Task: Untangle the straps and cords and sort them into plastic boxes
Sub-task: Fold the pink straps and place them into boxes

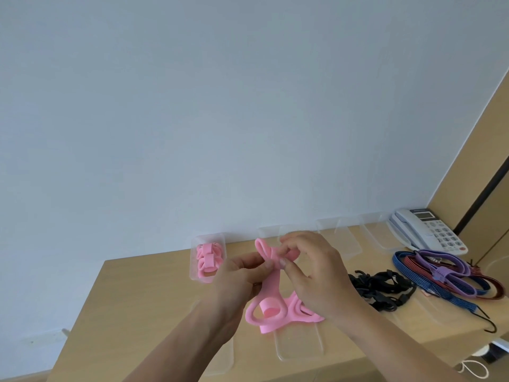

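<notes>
A pink strap (268, 292) is held up above the wooden table (143, 293), its lower loops resting on the surface. My left hand (242, 274) pinches it from the left and my right hand (311, 274) pinches its folded top from the right. A clear plastic box (194, 260) at the back left holds several folded pink straps (208, 260). Black straps with buckles (382, 288) lie in a tangle right of my right hand. Blue, red and purple cords with hooks (446, 274) lie further right.
Several empty clear boxes (341, 241) line the wall behind my hands. Clear lids (298, 343) lie near the front edge. A white desk phone (432, 230) stands at the back right corner beside a wooden panel.
</notes>
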